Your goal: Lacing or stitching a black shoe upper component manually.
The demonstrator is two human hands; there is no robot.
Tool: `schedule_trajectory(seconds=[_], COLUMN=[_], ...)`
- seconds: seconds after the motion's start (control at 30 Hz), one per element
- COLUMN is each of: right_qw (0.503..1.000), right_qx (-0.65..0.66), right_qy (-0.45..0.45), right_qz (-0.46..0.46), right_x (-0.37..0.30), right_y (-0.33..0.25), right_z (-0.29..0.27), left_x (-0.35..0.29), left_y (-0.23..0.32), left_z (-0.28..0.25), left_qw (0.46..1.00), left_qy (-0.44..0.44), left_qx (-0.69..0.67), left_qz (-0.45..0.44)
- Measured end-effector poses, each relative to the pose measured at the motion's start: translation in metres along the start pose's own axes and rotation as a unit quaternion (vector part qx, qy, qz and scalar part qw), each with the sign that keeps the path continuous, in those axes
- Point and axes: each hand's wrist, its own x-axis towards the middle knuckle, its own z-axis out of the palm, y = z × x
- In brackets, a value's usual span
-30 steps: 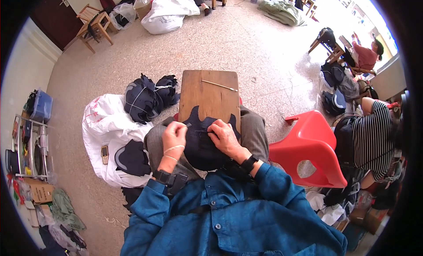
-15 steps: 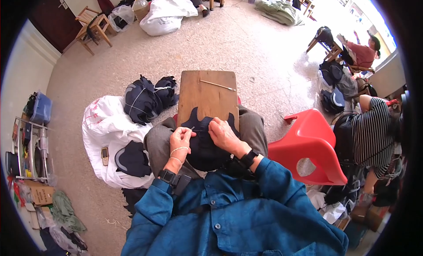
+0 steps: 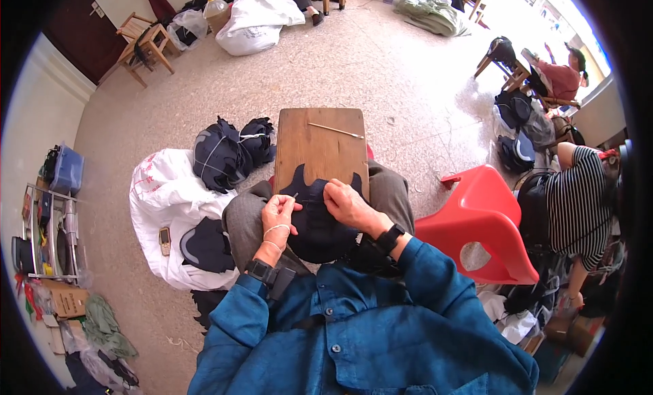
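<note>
A dark navy cloth piece (image 3: pixel 320 235) with pointed tabs lies over my lap and the near end of a wooden board (image 3: pixel 326 150). At its left side my left hand (image 3: pixel 277 215) is closed in a pinch on a thin, pale needle-like thing (image 3: pixel 295 197). My right hand (image 3: pixel 348 206) is also closed, its fingertips together just above the cloth's upper middle; what they grip is too small to make out. On the far part of the board rests a slim light stick (image 3: pixel 336 130) with a metal-looking tip.
Left of my knees, a white sack (image 3: pixel 153 184) bears a phone (image 3: pixel 164 241) and a dark cut piece (image 3: pixel 207 245). Tied dark bundles (image 3: pixel 221 153) sit beyond it. A red plastic stool (image 3: pixel 476 218) stands close on the right, beside a person in a striped top (image 3: pixel 578 204).
My hands stay almost in place, both still pinched over the cloth. At the right, the striped-top person's lower arm has shifted, and the farther seated person has moved a little.
</note>
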Motion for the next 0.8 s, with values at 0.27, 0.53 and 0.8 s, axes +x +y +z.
schedule_trajectory(seconds=[0.27,0.53,0.8], right_qw=[0.98,0.995,0.981], right_qx=[0.155,0.085,0.054], right_qy=[0.095,-0.056,-0.184], right_qz=[0.082,0.004,-0.012], right_x=[-0.028,-0.059,-0.064], right_y=[-0.052,-0.086,-0.091], right_z=[-0.027,-0.019,-0.008], left_x=[-0.036,-0.076,-0.083], left_y=[0.028,-0.004,-0.046], left_z=[-0.014,-0.011,-0.012], left_qw=[0.975,0.902,0.854], left_qy=[-0.186,-0.306,-0.295], left_qx=[-0.041,-0.184,-0.311], left_qz=[-0.111,-0.243,-0.294])
